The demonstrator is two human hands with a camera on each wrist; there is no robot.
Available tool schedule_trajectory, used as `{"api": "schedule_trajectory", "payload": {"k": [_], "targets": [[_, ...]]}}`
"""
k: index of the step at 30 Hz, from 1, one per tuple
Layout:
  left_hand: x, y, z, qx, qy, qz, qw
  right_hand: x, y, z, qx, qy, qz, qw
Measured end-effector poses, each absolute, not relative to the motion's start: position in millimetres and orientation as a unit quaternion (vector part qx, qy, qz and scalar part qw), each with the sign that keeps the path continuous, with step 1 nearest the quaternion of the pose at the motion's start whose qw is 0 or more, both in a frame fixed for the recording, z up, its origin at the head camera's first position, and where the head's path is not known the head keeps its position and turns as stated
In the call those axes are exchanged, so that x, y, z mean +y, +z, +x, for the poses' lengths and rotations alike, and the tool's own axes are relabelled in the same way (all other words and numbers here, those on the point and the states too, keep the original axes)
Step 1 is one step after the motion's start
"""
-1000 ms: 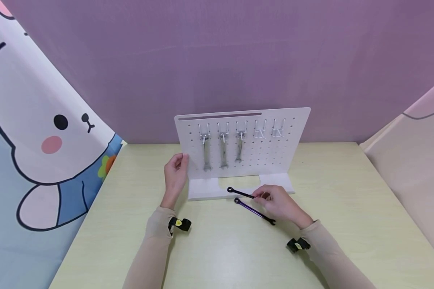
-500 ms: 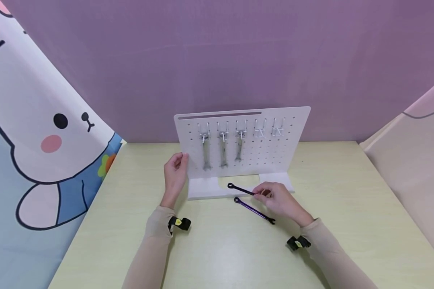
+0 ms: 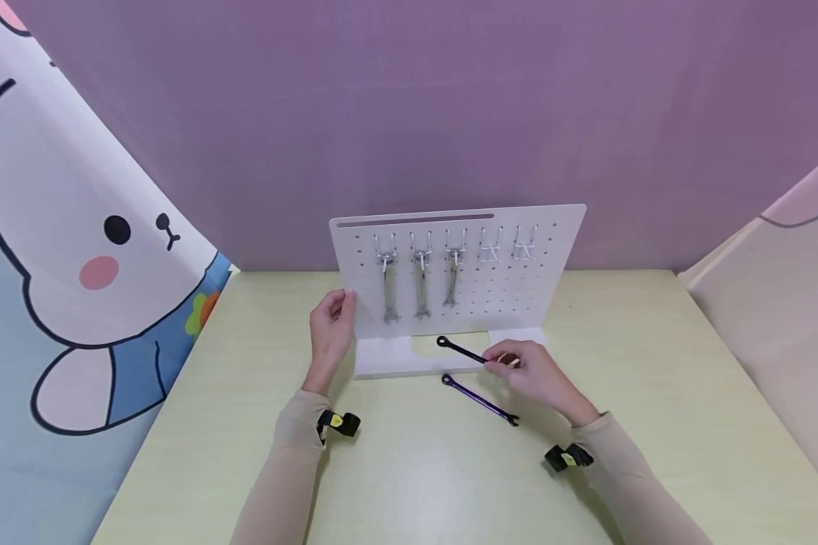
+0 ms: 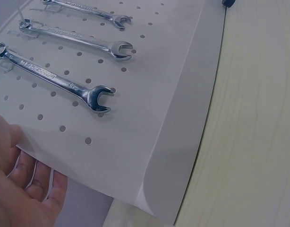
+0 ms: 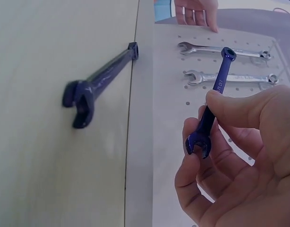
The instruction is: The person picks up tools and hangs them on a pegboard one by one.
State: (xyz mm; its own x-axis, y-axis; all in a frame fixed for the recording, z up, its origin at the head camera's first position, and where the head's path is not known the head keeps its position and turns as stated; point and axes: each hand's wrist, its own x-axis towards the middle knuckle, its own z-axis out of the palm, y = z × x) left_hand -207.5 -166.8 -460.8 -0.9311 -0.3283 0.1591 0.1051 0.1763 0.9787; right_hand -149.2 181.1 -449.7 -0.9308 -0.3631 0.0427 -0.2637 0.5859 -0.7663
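"Purple cloth [image 3: 409,121] behind, pale table [image 3: 409,484] below; where's the dark wrench [image 5: 223,78]?"

"Pinched in the right grip [image 3: 535,371], in front of the white board [image 3: 511,299]; another dark wrench [image 3: 480,400] lies on the table."

"And the left grip [image 3: 332,325]?"

"Holding the board's edge. If that hold slackens, a knock could shift the board; a loose pinch might let the wrench twist"

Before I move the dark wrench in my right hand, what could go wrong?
The dark combination wrench might swivel, as it juts well past your right hand. Raised, it could knock the rightmost hanging silver combination wrench. The pegboard could shift if pushed, as your left hand holds only its left edge.
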Motion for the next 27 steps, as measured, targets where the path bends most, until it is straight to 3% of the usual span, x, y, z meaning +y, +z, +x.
{"api": "schedule_trajectory", "payload": {"k": [6, 27], "targets": [[-166, -458, -208, -0.747, -0.640, 0.074, 0.165, 185, -443, -149, 0.883, -0.438, -0.160, 0.055], [-167, -463, -209, -0.747, -0.641, 0.077, 0.161, 188, -425, -154, 0.868, -0.489, -0.078, -0.038]]}}
